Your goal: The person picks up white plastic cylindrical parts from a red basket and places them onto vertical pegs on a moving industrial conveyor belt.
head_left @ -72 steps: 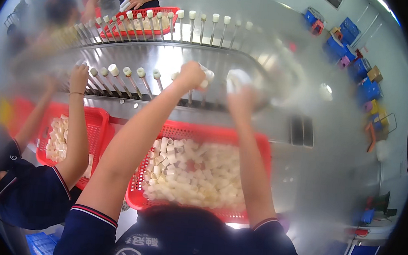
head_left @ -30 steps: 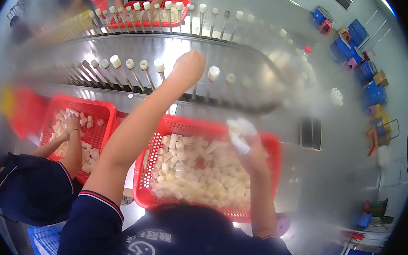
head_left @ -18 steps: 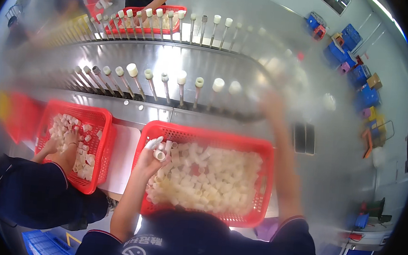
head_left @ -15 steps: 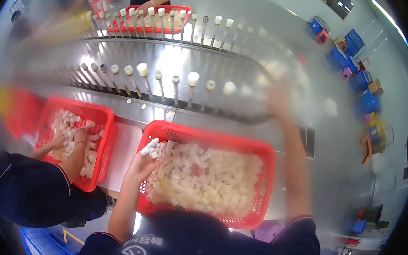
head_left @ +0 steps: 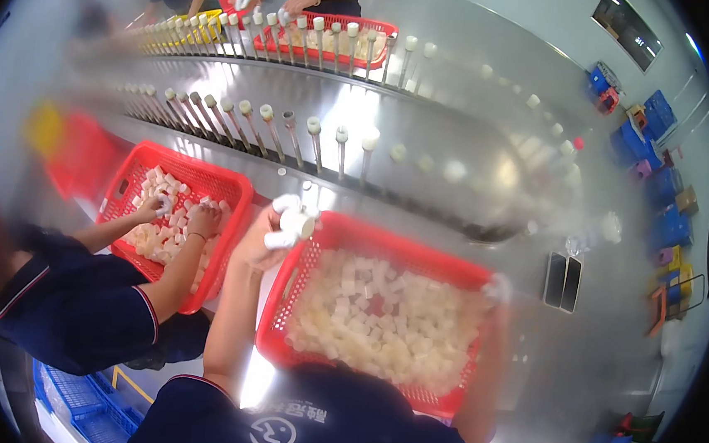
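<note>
Holding a short, white, hollow tube, plastic by its look (head_left: 297,224), in the left hand (head_left: 257,251). Clamping it from two sides between fingertips in white covers (head_left: 281,242). Held by the far left corner of the big red plastic basket with holes in its walls (head_left: 266,331).

Having the right hand (head_left: 492,320) at the right edge of the same basket. Too blurry there to tell about the fingers, apart or together, bare or holding.

Inside the basket, see a big heap of loose white and cream tubes (head_left: 378,340). Past it, see thin metal rods (head_left: 295,138) in a row, some with white tops. To the left, see another person's hand (head_left: 202,219) in a smaller red basket (head_left: 241,213).

Likely to feel light and stiff. Probably smooth, so maybe a bit slippery, and quick to roll if let go. Might chip, but not likely. Best gripped round the outside wall, away from the open end. Pinch softly.
</note>
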Available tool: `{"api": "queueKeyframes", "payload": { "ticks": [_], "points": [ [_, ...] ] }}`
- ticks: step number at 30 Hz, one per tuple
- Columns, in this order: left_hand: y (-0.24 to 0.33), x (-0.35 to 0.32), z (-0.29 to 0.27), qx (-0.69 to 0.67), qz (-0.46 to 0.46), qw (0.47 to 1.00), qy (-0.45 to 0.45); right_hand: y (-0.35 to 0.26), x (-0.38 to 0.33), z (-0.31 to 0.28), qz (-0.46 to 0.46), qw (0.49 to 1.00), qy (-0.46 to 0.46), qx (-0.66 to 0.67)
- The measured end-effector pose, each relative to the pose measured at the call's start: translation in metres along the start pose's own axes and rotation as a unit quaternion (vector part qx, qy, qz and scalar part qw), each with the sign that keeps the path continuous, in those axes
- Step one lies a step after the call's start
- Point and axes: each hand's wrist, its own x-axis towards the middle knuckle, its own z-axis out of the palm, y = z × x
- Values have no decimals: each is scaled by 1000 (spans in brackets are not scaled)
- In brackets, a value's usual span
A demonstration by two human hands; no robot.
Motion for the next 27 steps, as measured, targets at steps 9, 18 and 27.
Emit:
{"api": "queueKeyframes", "payload": {
  "ticks": [9,18,27],
  "points": [
    [34,140,14,724,179,632,210,16,-40,61,-47,967,-249,10],
    [1,166,24,742,168,645,76,-40,-31,121,-114,945,-306,5],
    [-152,7,8,686,-70,716,-109,-60,25,201,-523,762,-52,-379]
  ]
}}
